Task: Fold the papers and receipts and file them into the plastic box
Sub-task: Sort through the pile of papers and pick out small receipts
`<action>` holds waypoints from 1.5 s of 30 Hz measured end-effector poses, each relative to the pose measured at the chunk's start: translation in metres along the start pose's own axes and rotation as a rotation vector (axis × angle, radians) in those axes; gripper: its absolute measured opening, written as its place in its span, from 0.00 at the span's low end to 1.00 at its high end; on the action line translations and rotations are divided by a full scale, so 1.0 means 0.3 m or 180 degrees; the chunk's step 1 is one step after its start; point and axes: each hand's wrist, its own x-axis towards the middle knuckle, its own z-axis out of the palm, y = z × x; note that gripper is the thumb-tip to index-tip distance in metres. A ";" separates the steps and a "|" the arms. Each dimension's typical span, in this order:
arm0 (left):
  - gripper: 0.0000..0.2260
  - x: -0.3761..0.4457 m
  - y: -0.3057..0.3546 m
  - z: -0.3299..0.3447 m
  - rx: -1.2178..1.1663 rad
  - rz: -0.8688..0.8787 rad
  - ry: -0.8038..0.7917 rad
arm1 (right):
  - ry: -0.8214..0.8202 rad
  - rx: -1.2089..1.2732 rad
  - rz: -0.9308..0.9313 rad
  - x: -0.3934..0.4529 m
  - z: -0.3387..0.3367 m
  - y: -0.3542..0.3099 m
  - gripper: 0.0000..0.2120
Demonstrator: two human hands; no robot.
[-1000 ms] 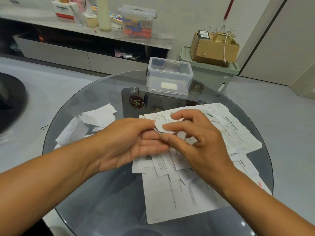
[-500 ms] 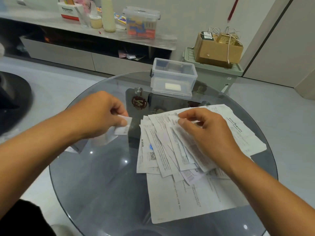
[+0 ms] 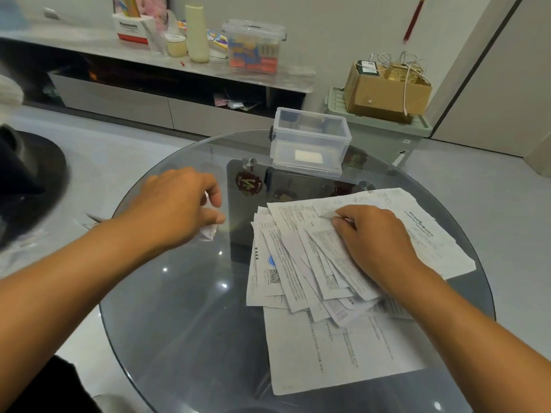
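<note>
Holding a small folded receipt (image 3: 208, 231) pinched in left hand (image 3: 176, 204) fingers over the glass bench (image 3: 179, 323), right hand (image 3: 372, 236) fingers curled onto the loose papers (image 3: 313, 272) to pin them; plastic box (image 3: 310, 144) open, far edge.

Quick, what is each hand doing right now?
Left hand: fingers curled, pinching a small folded receipt.
Right hand: resting on the pile of papers, fingertips pinching the edge of one sheet.
</note>
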 end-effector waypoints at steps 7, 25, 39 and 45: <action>0.26 -0.049 0.130 0.030 -0.0827 0.0851 0.0225 | 0.0183 0.1338 -0.0357 -0.074 -0.048 -0.022 0.10; 0.16 -0.079 0.216 0.176 -0.1015 0.1408 -0.0615 | -0.0821 0.1838 0.0225 -0.159 -0.112 0.044 0.11; 0.25 -0.066 0.253 0.219 -0.0073 0.1956 -0.0220 | -0.1326 0.0614 -0.0036 -0.140 -0.114 0.037 0.28; 0.12 -0.045 0.262 0.230 -0.0285 0.1977 0.0032 | -0.1214 0.0478 -0.0151 -0.144 -0.125 0.024 0.23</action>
